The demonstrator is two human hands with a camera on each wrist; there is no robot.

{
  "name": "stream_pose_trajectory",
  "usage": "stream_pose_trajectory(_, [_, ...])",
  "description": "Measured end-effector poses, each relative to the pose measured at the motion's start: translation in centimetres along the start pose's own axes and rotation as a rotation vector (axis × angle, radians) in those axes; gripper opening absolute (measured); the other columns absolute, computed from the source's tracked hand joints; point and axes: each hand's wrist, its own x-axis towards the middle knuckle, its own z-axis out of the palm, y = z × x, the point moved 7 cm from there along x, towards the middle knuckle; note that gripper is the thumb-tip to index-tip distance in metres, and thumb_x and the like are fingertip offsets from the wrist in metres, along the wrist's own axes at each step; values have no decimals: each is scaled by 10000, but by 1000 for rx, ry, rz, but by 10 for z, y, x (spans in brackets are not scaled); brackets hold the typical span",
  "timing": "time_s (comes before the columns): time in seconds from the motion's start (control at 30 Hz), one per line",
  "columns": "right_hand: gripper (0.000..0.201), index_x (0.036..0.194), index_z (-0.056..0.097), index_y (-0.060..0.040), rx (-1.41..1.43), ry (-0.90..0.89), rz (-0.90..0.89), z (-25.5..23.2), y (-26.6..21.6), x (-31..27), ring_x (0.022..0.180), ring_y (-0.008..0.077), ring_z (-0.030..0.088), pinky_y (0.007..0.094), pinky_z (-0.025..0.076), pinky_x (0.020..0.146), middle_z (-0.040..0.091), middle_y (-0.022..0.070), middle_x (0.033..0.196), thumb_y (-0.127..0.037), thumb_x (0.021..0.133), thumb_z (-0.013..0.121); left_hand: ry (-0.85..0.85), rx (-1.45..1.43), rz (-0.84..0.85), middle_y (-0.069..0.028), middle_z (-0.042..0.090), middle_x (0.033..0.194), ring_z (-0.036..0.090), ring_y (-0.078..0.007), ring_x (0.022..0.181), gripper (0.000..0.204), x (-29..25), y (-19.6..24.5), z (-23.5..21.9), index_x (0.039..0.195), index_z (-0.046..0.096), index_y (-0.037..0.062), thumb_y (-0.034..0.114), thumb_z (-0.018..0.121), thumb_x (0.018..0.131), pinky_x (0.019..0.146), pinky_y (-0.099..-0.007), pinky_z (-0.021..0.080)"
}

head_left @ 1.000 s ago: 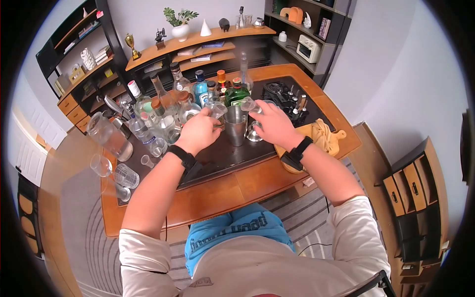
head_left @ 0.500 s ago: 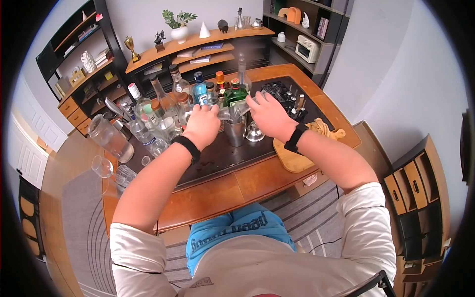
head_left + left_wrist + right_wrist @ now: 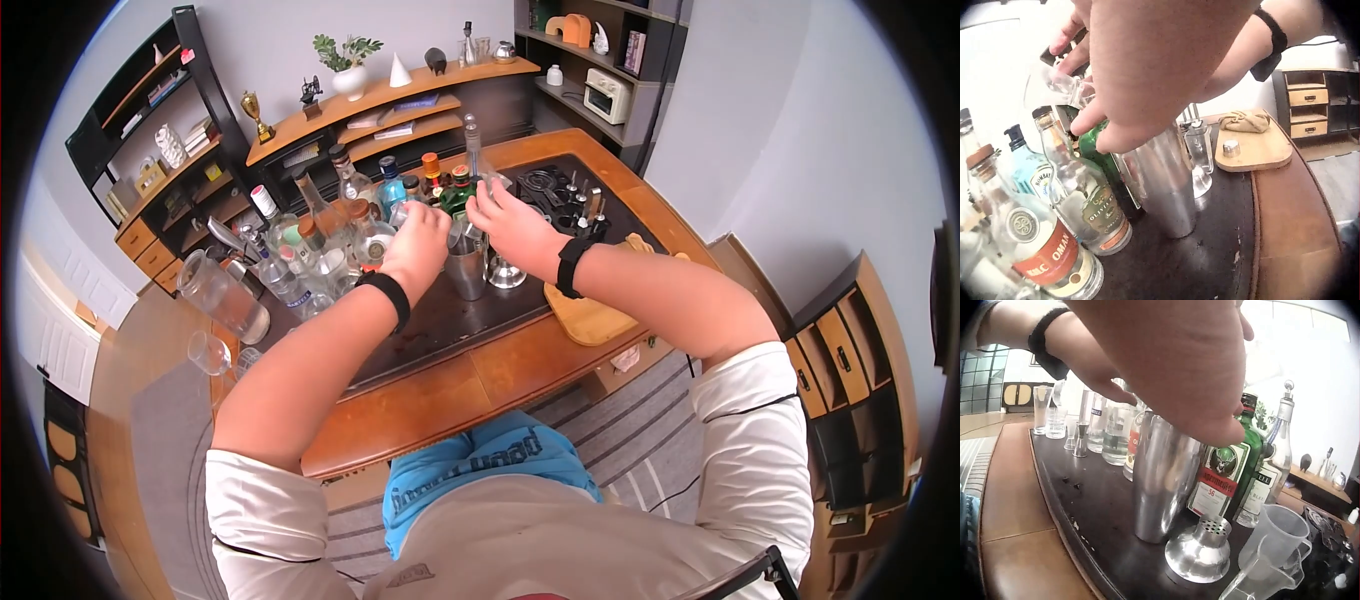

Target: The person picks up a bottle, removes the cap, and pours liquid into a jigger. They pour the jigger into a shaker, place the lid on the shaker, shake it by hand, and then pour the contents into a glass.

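A metal shaker tin (image 3: 467,275) stands upright on the dark tabletop. My left hand (image 3: 418,245) is just above its left side, fingers curled round a small clear cup (image 3: 1047,84). On the other side, my right hand (image 3: 520,230) grips a second small clear cup (image 3: 497,185), raised behind the tin; my palm and wrist mostly hide it in the right wrist view. Close to the tin sits the metal strainer top (image 3: 1200,550), and behind it rises a green bottle (image 3: 1229,469) with a stag label.
Several liquor bottles (image 3: 1054,250) crowd the left and back. A water pitcher (image 3: 225,300) and a stemmed glass (image 3: 208,352) are at the left edge. Right of the tin are clear measuring cups (image 3: 1272,531), black bar tools (image 3: 565,200) and a wooden board (image 3: 590,315) with a cloth (image 3: 1244,122).
Both hands came in over the tin with the cups tipped towards it. Since then the right cup has risen and the left cup has swung left, away from the tin's mouth.
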Motion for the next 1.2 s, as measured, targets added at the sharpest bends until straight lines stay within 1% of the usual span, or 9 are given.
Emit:
stream_pose_trajectory(0.07, [345,1121,869,-126,8,-2,6,-1,3,0,1434,437,482,594,352,1218,565,174,1491,-344,943,670,-51,32,39,-168,608,1395,608,-394,1284,406,1,3,4,1367,756,79,261,594,1042,1089,-566,414])
stream_pose_trajectory(0.13, [370,1163,857,-116,17,-6,11,0,6,0,1428,435,488,598,356,1214,580,175,1467,-346,944,667,47,-3,-66,-113,619,1326,597,-344,1271,346,0,-5,-1,1222,826,105,280,650,981,1069,-508,401])
stream_pose_trajectory(0.43, [314,1073,875,-103,158,65,80,13,1,-10,1408,430,509,577,370,1207,582,167,1488,-303,920,687,-16,-142,-32,-111,637,1325,595,-344,1296,370,-6,11,8,1299,802,128,292,598,1037,1079,-534,404])
stream_pose_trajectory(0.57, [215,1022,793,-43,544,252,271,-5,37,-14,1179,355,596,459,510,1032,629,131,1289,-159,847,746,66,-399,-151,-71,646,1224,601,-264,1214,261,-25,-20,-2,1036,848,108,284,683,938,1024,-429,438])
stream_pose_trajectory(0.73, [331,1238,793,-74,1115,503,440,-42,48,-28,1241,360,613,440,533,1043,601,168,1415,-158,927,716,309,-990,-395,-174,648,1323,617,-391,1188,250,-78,-44,9,1122,843,117,184,774,891,1035,-472,522])
stream_pose_trajectory(0.9, [370,1280,783,-70,1794,578,420,-69,-34,-20,1314,406,600,442,548,1046,581,235,1454,-204,935,794,259,-1442,-711,-226,638,1290,631,-425,1242,361,-158,-10,35,1286,774,56,196,757,954,1089,-470,502])
stream_pose_trajectory(0.97, [403,1354,754,-88,1717,595,305,-68,-91,-7,1359,375,588,431,578,1032,549,223,1501,-178,961,785,334,-1500,-761,-224,637,1266,643,-402,1210,356,-182,24,51,1266,766,20,161,764,939,1051,-450,528])
stream_pose_trajectory(1.03, [403,1382,731,-60,2158,342,309,-52,-145,11,1412,379,552,431,589,1074,508,201,1543,-165,995,768,302,-1504,-820,-234,597,1358,648,-383,1191,439,-199,59,71,1351,735,32,140,777,928,1054,-447,531])
stream_pose_trajectory(1.2, [420,1468,689,-85,1919,327,341,-39,-186,55,1468,333,505,444,443,1206,432,184,1633,-204,1065,686,269,-1603,-939,-229,526,1508,666,-338,1102,515,-211,86,106,1429,686,35,107,777,927,1019,-423,556])
